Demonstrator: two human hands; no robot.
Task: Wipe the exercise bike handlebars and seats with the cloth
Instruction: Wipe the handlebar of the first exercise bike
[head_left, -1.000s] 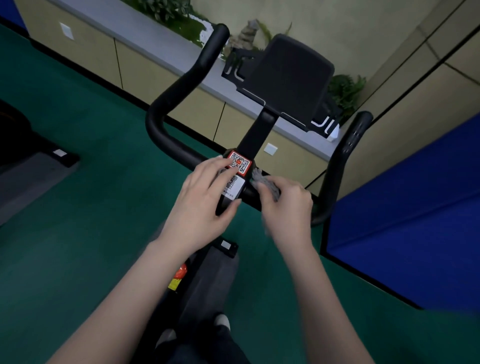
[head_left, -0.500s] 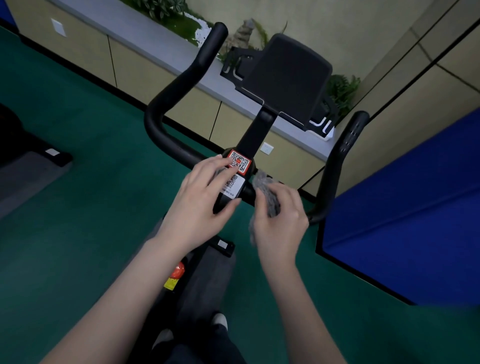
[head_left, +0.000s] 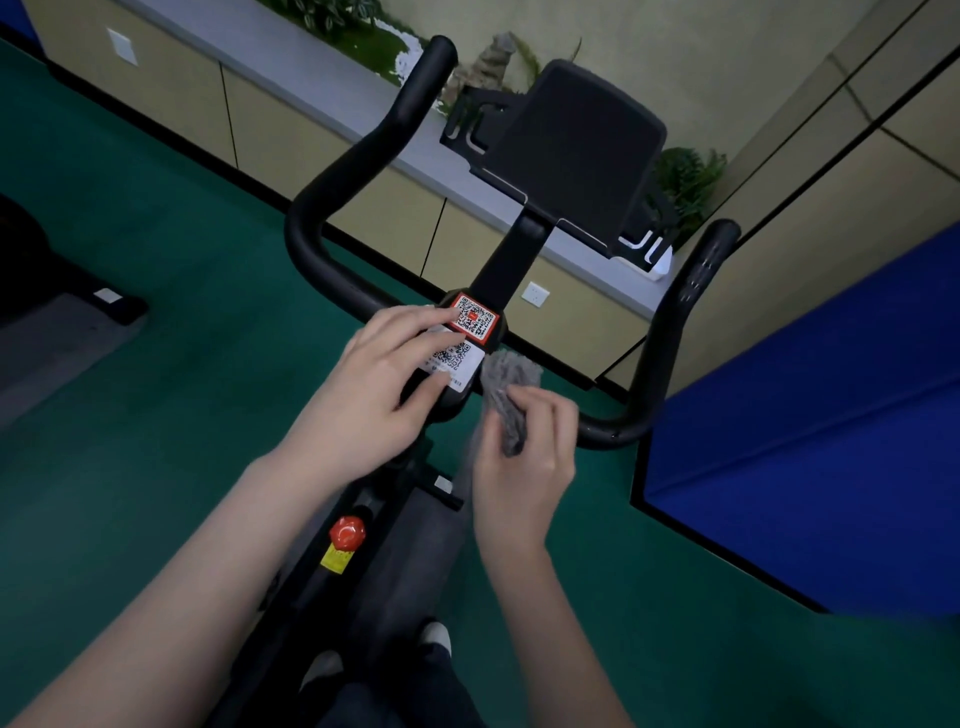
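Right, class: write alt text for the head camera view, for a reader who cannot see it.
Seen from above, a person's right hand holds a grey cloth against the black handlebar of an exercise bike, beside its centre clamp. The left hand rests on the clamp, fingers on the QR code stickers. Green floor lies below.

Handlebars (head_left: 332, 171): matte black throughout, as are the stem and the console back (head_left: 576, 140). Cloth (head_left: 511, 387): mottled grey, fuzzy texture. Upper sticker (head_left: 474, 318): black-and-white QR pattern in a red border. Lower sticker (head_left: 457, 364): white, with black QR pattern and print. Knob (head_left: 347, 531): red, above a yellow label (head_left: 336, 560). Floor (head_left: 156, 415): dark green. Wall pad (head_left: 831, 415): deep blue, black edging. Cabinets (head_left: 291, 130): beige, with a grey top.
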